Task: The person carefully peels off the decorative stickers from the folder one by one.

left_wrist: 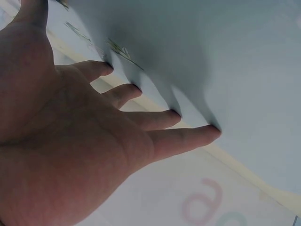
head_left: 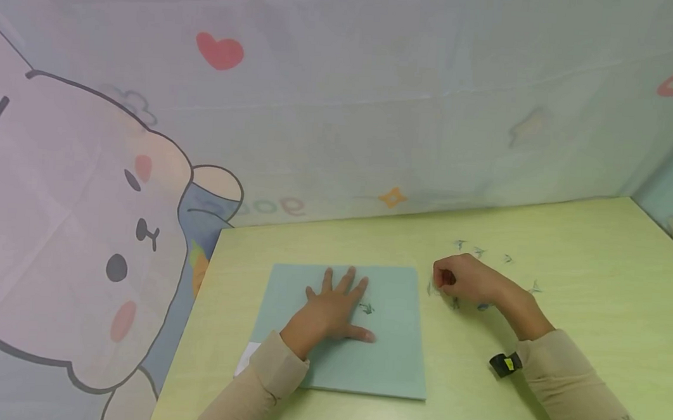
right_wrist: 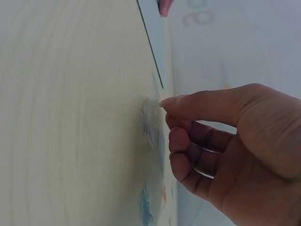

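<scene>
My left hand (head_left: 331,311) lies spread on a pale blue-green board (head_left: 385,365), its fingertips (left_wrist: 214,131) pressed to the surface. Beside its palm, a small green leafy print (head_left: 367,308) shows on the board. To the right of the board, my right hand (head_left: 470,279) is curled low over the table, thumb and forefinger together. At those fingertips, in the right wrist view, the hand pinches a thin clear sticker (right_wrist: 147,123) with a bluish print. Another blue sticker (right_wrist: 145,207) lies on the table nearer the camera.
Several small printed clear pieces (head_left: 508,258) lie scattered on the yellow-green table (head_left: 585,267) around the right hand. A white piece (head_left: 247,357) shows at the board's lower left corner. A curtain (head_left: 342,109) with cartoon prints hangs behind and to the left.
</scene>
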